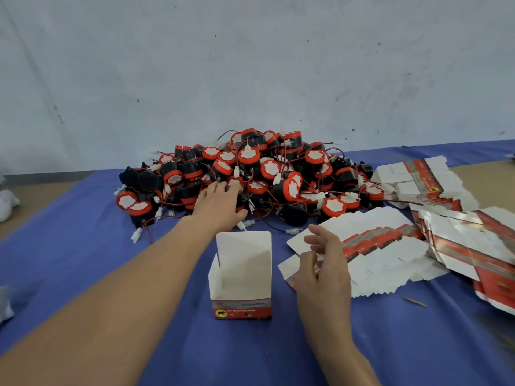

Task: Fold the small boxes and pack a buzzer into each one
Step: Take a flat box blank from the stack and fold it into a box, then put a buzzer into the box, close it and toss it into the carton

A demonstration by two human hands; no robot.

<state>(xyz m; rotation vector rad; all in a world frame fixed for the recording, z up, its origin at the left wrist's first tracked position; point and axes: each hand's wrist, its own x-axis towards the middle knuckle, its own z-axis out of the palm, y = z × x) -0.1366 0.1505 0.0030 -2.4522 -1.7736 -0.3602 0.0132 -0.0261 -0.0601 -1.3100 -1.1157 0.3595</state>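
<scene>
A folded small box (242, 277) stands upright in the middle of the blue cloth, its top flap raised and its inside empty. Behind it lies a big heap of black buzzers (250, 174) with red and white caps and thin red wires. My left hand (220, 203) reaches over the box into the heap's front edge, fingers spread on a buzzer. My right hand (323, 263) hovers just right of the box with loosely bent fingers, holding nothing, above the flat unfolded boxes (370, 246).
More flat box blanks (423, 179) are stacked and fanned out at the right, up to the table's edge. The blue cloth (83, 232) covers the table, with a white wall behind. Something white (7, 203) lies at the far left.
</scene>
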